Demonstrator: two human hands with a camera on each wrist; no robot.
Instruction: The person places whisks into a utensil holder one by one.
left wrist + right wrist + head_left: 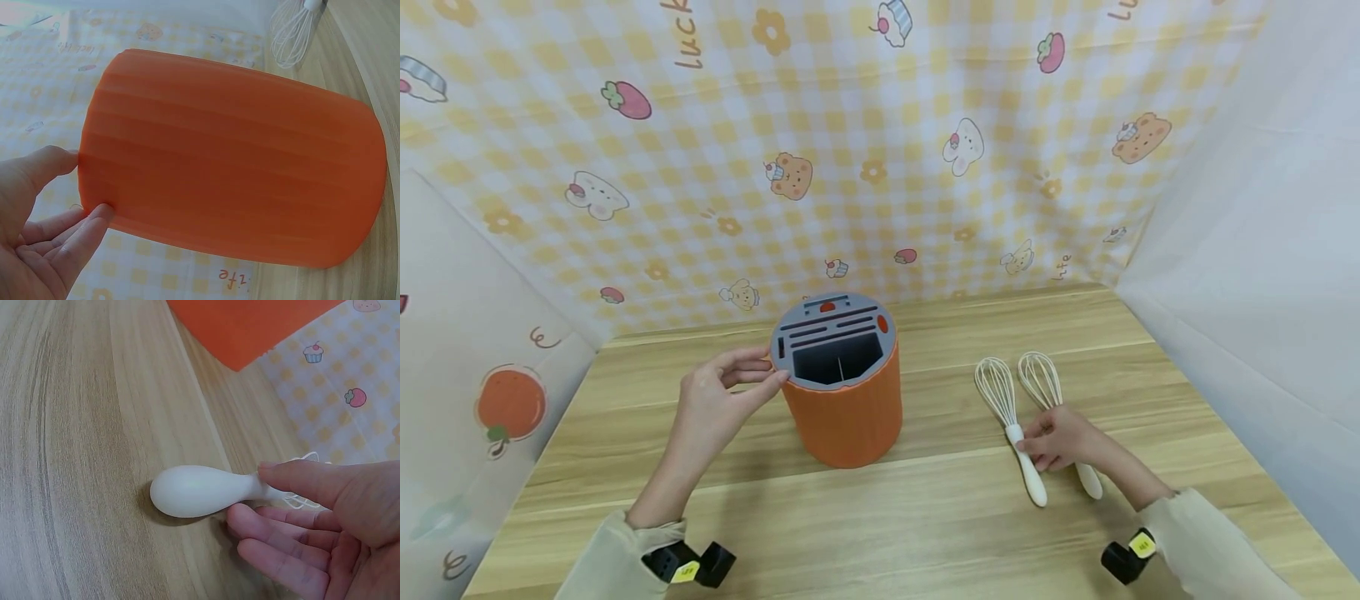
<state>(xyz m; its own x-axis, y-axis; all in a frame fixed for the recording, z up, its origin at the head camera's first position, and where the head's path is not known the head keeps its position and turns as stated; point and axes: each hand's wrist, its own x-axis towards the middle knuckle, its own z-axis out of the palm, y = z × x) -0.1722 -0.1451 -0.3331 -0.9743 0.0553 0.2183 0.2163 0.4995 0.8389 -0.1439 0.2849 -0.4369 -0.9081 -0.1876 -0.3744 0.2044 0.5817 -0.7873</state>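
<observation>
An orange utensil holder [850, 425] with a grey slotted lid [820, 315] stands upright on the table. My left hand [718, 408] holds its upper left edge, thumb and fingers at the rim. The left wrist view shows the ribbed orange side of the holder [231, 156] with fingertips against its top end. At the right, my right hand [1060, 440] pinches the upper handle of a white whisk [1032, 479] between thumb and index finger. The rounded handle end [194, 490] shows near the tabletop. A second white whisk [1088, 481] lies beside it, partly hidden under the hand.
The wooden table [925, 525] runs back to a yellow checked cloth [880, 208] hanging behind. Pale cloth walls [1247, 250] stand at both sides. The lid has narrow slots and a large divided opening [838, 358]. Each wrist carries a small black camera [1123, 562].
</observation>
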